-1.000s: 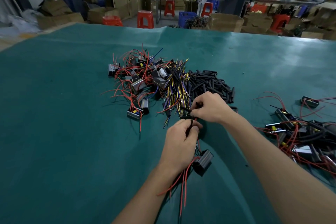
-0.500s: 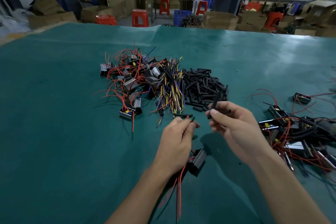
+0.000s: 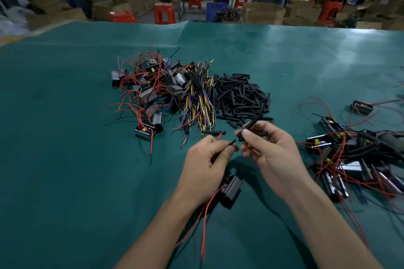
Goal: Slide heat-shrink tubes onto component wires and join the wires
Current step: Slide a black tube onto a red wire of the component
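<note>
Since the earlier frame your right hand (image 3: 271, 150) has lifted from the tube pile (image 3: 240, 96), fingers pinching heat-shrink tubes (image 3: 251, 125) just beside the wire tip (image 3: 231, 142) pinched in your left hand (image 3: 207, 164); nothing sleeved yet, component (image 3: 231, 190) on the desk (image 3: 65, 159).

Two bare forearms reach in from the bottom edge, with no sleeves showing on either. The left hand (image 3: 207, 166) and the right hand (image 3: 273, 153) wear no gloves, rings or watch. The fingernails on the right hand are short and plain. Both wrists are bare.
</note>
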Demonstrator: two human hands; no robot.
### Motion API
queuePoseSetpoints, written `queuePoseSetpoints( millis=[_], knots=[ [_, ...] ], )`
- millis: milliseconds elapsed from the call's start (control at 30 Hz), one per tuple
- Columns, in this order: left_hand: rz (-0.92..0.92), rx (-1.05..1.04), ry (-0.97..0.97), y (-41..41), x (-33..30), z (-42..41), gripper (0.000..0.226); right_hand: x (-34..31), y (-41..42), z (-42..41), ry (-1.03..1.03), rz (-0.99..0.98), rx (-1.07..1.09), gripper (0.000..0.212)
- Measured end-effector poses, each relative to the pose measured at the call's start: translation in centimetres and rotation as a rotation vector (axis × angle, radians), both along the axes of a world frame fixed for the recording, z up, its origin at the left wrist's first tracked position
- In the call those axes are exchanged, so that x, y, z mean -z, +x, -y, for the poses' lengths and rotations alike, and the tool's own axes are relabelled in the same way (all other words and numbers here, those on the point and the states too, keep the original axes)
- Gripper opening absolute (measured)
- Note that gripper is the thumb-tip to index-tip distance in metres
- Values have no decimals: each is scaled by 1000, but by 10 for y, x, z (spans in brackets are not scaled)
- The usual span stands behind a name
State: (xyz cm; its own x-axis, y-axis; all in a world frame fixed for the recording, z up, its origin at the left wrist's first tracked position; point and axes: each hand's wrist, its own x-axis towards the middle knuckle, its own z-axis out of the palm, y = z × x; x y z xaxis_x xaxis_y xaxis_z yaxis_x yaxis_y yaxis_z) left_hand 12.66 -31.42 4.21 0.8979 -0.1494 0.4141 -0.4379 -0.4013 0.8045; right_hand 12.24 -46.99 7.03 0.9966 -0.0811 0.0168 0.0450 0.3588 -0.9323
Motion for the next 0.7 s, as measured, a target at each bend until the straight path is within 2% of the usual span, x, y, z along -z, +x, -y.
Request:
queuePoseSetpoints(
  millis=[100, 233, 367, 600, 700],
  knots=[
    [-3, 3, 5, -1, 0, 0, 14, -1, -1, -1, 27, -22, -16, 20],
    [3, 21, 3, -2, -1, -1, 16, 1, -1, -2, 67, -66, 4, 11],
    [-12, 25, -7, -2, -2, 0, 22, -1, -2, -2, 55, -73, -9, 15],
    [-25, 20, 1, -1, 0, 0, 16, -2, -2, 2, 6, -55, -62, 21],
    [-29, 27, 11, -1, 0, 0, 19, -2, -2, 4, 16, -52, -81, 22]
  ],
)
